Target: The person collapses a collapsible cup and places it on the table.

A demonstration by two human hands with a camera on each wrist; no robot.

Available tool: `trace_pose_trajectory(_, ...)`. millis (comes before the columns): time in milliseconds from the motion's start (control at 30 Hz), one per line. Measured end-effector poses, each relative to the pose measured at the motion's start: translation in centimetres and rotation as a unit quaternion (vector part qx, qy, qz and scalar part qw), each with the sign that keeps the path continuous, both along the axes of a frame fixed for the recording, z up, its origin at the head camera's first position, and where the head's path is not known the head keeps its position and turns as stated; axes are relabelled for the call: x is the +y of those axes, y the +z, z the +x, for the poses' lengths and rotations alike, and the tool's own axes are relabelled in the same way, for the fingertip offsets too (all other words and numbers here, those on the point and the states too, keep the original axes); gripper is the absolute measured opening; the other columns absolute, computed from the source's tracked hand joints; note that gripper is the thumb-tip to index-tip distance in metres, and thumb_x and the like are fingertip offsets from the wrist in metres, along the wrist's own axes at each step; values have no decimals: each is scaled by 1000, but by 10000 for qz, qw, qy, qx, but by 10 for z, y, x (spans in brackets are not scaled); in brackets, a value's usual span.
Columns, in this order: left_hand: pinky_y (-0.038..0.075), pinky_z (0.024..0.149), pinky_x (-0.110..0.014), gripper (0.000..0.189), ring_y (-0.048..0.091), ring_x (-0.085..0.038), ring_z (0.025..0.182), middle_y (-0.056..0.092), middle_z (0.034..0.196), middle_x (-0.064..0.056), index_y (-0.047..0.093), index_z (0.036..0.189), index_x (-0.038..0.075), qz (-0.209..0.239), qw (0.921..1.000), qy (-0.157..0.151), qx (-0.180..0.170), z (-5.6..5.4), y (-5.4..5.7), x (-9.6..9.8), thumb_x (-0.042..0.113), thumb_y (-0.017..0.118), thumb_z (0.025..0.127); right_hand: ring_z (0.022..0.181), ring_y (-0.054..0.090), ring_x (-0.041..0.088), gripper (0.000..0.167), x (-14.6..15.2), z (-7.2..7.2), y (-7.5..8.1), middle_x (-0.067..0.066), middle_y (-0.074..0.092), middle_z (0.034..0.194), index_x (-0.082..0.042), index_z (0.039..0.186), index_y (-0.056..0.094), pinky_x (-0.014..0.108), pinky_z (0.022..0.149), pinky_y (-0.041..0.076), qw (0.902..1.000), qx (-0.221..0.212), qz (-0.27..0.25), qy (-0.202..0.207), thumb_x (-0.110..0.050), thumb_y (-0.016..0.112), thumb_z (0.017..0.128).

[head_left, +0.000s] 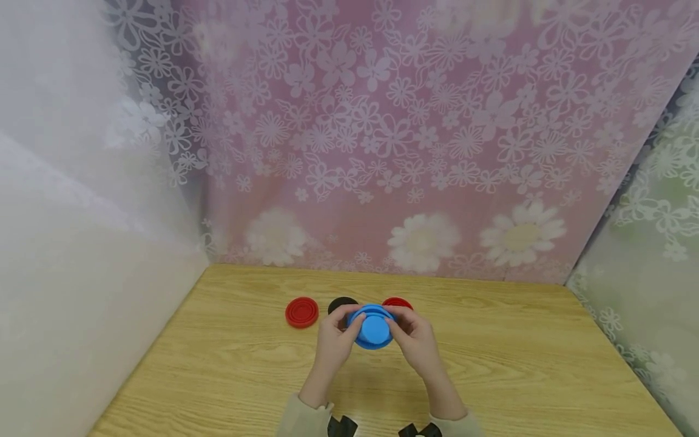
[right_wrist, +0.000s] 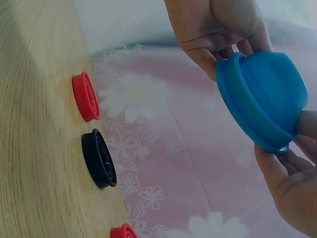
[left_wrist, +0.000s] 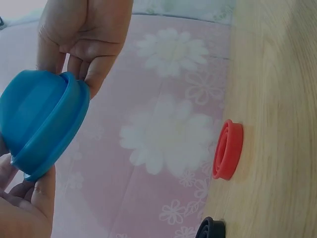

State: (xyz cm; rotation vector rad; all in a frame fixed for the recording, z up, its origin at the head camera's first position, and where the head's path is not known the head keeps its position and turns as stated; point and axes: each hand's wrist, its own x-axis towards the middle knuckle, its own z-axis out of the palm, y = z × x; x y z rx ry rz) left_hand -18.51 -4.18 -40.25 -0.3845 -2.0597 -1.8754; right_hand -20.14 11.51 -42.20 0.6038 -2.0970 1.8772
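Note:
A blue collapsible cup (head_left: 375, 331), seemingly soft silicone with a wide rim, is held up above the wooden table between both hands. My left hand (head_left: 334, 345) grips its left edge, thumb on the near face and fingers behind the rim. The right hand (head_left: 419, 347) pinches the opposite edge in the same way. In the left wrist view the cup (left_wrist: 39, 121) shows its bulging, partly unfolded wall beside the thick rim. From the right wrist view, fingers of both hands hold the rim of the cup (right_wrist: 262, 99) at opposite ends.
Behind the hands, a flattened red collapsible cup (head_left: 302, 312) lies at the left on the table (head_left: 240, 364). A black one (head_left: 341, 302) and another red one (head_left: 397, 301) lie farther right, partly hidden by the hands and blue cup. Floral curtains (head_left: 382, 152) enclose the table.

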Motion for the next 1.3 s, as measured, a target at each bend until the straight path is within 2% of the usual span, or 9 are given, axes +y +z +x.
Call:
trace_pose_trajectory(100,50,74,-31,20,58,-29,88,59,98,-20,59,103,-7,101,9995,-307,-3,-1,-1,-1,1,56,85,84,58,12,20,0,-1,1,17,59,99,7,103,59,23,69,49,9995,-128,-125,-272,-2,56,85)
trace_pose_trajectory(267,46,82,-31,27,53,-30,101,54,109,-24,52,112,-10,688,9901,-1217,-106,-10,-13,-5,-4,53,85,83,58,11,19,1,-1,4,16,59,98,6,102,59,21,70,49,9968,-356,-238,-682,-2,56,85)
trace_pose_trajectory(400,45,84,-31,30,52,-27,102,51,112,-25,50,115,-9,869,9855,-1460,18,-15,-22,-6,-2,53,86,82,57,10,19,-2,4,14,19,59,98,9,102,58,20,70,48,9962,-410,-156,-757,2,55,84)
trace_pose_trajectory(533,47,81,-31,30,53,-27,99,52,111,-25,50,115,-9,825,9872,-1368,26,-15,-23,-4,-2,53,86,81,57,9,18,-6,10,25,20,59,98,10,102,58,18,70,48,9945,-522,-36,-906,5,53,85)
trace_pose_trajectory(733,50,74,-32,27,55,-36,92,54,106,-27,50,111,-14,522,9947,-885,-76,-1,0,2,-11,50,83,82,57,10,18,-9,13,26,21,59,98,10,101,58,18,71,47,9928,-687,-59,-976,6,53,85)
trace_pose_trajectory(800,50,74,-32,27,55,-35,92,54,106,-26,50,110,-13,458,9958,-788,-117,1,3,3,-11,49,83,84,57,10,18,-8,9,21,19,59,99,8,102,58,18,72,47,9929,-731,-123,-934,4,53,85)
trace_pose_trajectory(1033,47,80,-34,26,53,-30,98,52,110,-20,49,113,-7,367,9971,-636,-209,-6,-9,3,-7,47,87,91,56,14,25,-1,-1,3,17,56,105,4,109,56,24,74,48,9939,-906,-477,-417,-7,55,87)
trace_pose_trajectory(1167,48,77,-31,27,53,-24,98,51,111,-17,49,114,-3,792,9946,-519,-432,-13,-21,0,-5,47,88,92,56,16,31,2,-1,3,21,53,108,6,114,52,27,75,49,9935,-864,-719,175,-8,56,86)
trace_pose_trajectory(1300,50,67,-25,28,55,-20,92,52,111,-17,48,116,-1,1052,9920,-354,-607,-15,-23,-1,-2,48,88,90,57,16,34,3,0,4,23,52,107,7,117,49,27,74,49,9924,-794,-778,518,-5,56,86)
